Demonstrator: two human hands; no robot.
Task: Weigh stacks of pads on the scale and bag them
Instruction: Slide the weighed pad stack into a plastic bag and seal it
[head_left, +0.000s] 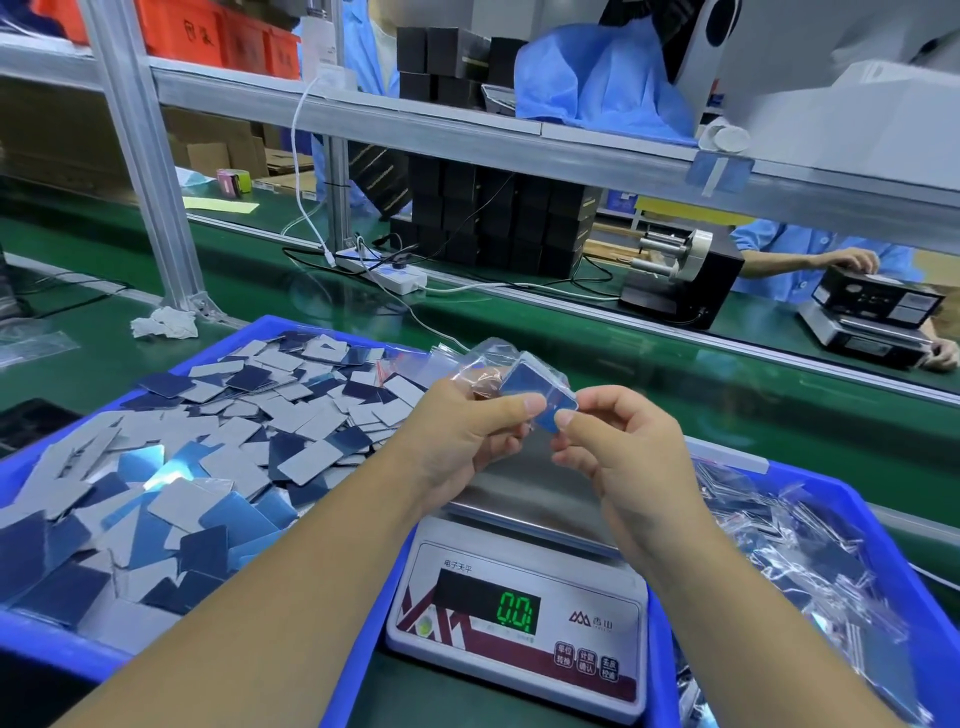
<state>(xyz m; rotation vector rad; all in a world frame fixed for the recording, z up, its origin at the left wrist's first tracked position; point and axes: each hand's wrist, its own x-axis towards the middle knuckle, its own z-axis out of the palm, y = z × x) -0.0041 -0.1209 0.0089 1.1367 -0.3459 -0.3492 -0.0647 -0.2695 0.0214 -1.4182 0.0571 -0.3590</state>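
pad stack (540, 397) in bag, above scale (519, 613) | both hands pinch it: left (457, 431), right (623, 447)

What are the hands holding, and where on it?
Both hold a stack of blue pads going into a clear bag: left hand pinches bag and stack's left edge, right hand pinches the lower right corner.

The scale (519, 613) stands between a left bin (31, 644) of loose pads (171, 467) and a right bin (914, 587) of bagged ones.
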